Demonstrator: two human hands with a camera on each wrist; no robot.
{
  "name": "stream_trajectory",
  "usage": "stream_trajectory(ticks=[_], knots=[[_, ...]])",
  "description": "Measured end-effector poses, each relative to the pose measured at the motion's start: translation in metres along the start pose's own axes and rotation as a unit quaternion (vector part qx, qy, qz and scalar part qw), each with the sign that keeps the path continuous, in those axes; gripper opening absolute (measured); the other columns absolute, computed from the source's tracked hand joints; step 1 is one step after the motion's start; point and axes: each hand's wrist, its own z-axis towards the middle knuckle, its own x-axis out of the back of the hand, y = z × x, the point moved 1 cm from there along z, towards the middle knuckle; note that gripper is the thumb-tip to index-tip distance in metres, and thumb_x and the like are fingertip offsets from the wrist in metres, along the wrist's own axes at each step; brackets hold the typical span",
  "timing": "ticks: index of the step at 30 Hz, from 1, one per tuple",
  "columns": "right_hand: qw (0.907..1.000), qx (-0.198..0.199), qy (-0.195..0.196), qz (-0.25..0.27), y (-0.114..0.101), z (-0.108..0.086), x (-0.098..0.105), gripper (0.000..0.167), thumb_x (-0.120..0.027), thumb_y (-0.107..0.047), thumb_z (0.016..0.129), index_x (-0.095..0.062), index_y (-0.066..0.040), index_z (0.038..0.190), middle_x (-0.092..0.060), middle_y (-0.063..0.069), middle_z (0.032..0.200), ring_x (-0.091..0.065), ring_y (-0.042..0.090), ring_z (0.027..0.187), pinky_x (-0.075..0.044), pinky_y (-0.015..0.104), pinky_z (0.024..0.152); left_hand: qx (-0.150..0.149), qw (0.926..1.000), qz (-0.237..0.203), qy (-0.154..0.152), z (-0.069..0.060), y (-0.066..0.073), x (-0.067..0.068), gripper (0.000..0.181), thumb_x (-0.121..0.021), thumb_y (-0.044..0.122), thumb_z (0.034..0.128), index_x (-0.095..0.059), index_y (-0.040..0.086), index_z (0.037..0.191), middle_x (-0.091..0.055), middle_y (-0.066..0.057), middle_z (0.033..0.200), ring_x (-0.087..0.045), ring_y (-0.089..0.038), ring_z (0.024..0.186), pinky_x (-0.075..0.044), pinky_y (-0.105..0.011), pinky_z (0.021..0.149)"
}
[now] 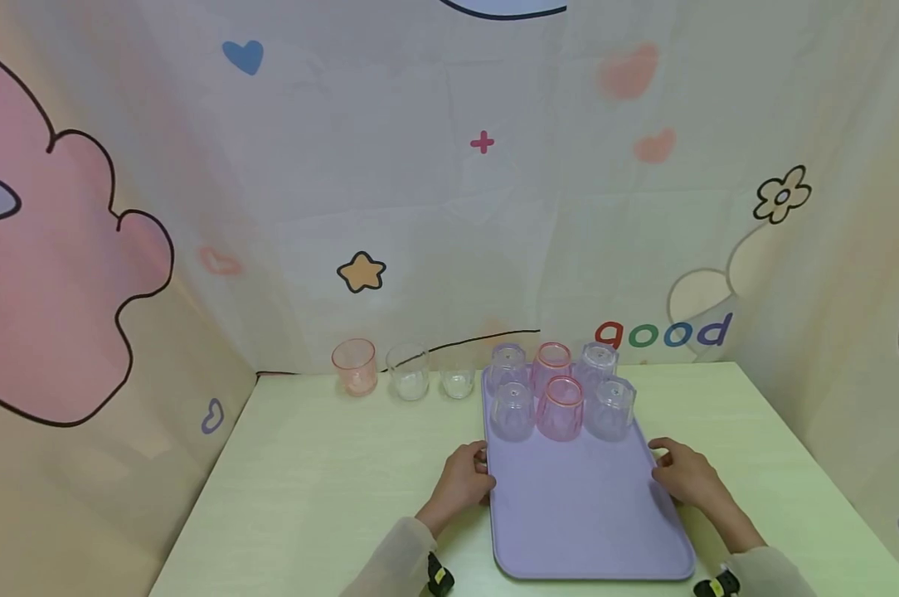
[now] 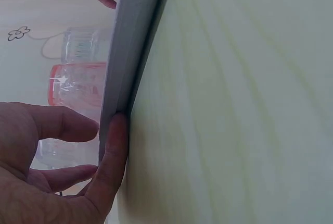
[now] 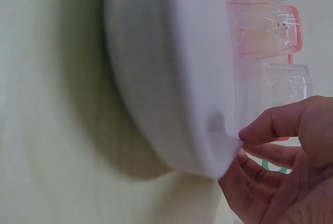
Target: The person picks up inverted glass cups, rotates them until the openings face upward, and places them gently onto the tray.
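Pale, kinda creased cloth backdrop (image 1: 420, 166) wrapping the back and both sides, printed with a blue heart (image 1: 244, 57), orange star (image 1: 362, 272), outlined flower (image 1: 782, 196) and multicolored "good" lettering (image 1: 677, 334). Huge pink cartoon blob (image 1: 46, 265) on the left. Yellowish-green table (image 1: 308, 481), faint wood grain, pretty soft light.

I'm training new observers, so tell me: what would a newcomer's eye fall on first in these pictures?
Probably the lavender tray, right of the table's middle, held at its long edges by the left hand and the right hand. Next come two pink tumblers between four pale purple tumblers, grouped on its far end. At the head view's left, the big pink cartoon figure on the backdrop also draws the eye.
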Motion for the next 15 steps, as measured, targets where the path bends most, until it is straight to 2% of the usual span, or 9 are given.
stream_trajectory(ticks=[4,10,15], knots=[[0.9997,-0.004,-0.001,0.024,0.0009,-0.001,-0.0013,0.048,-0.053,-0.005,0.082,-0.051,0.01,0.127,-0.065,0.019,0.095,-0.059,0.016,0.063,-0.049,0.031,0.052,-0.007,0.9998,0.018,0.003,0.0003,0.0011,0.0008,0.058,-0.064,0.003,0.0783,-0.052,-0.01,0.133,-0.059,-0.013,0.105,-0.064,-0.019,0.091,-0.057,-0.026,0.066],[0.9995,-0.007,-0.001,0.031,0.0022,-0.0007,-0.0027,0.048,-0.052,-0.004,0.082,-0.051,0.01,0.128,-0.065,0.018,0.095,-0.058,0.016,0.063,-0.05,0.031,0.05,-0.008,0.9997,0.025,0.005,0.0006,0.0037,0.0027,0.055,-0.064,0.012,0.0818,-0.054,-0.01,0.131,-0.062,-0.016,0.107,-0.067,-0.023,0.094,-0.058,-0.03,0.074],[0.9995,-0.011,-0.003,0.03,0.0037,0.0003,-0.0032,0.048,-0.053,-0.004,0.083,-0.051,0.009,0.129,-0.064,0.018,0.096,-0.058,0.016,0.063,-0.05,0.031,0.05,-0.01,0.9998,0.015,-0.002,-0.0013,0.0052,0.0089,0.049,-0.064,0.014,0.0857,-0.056,-0.006,0.13,-0.06,-0.015,0.11,-0.065,-0.02,0.09,-0.057,-0.027,0.062]])
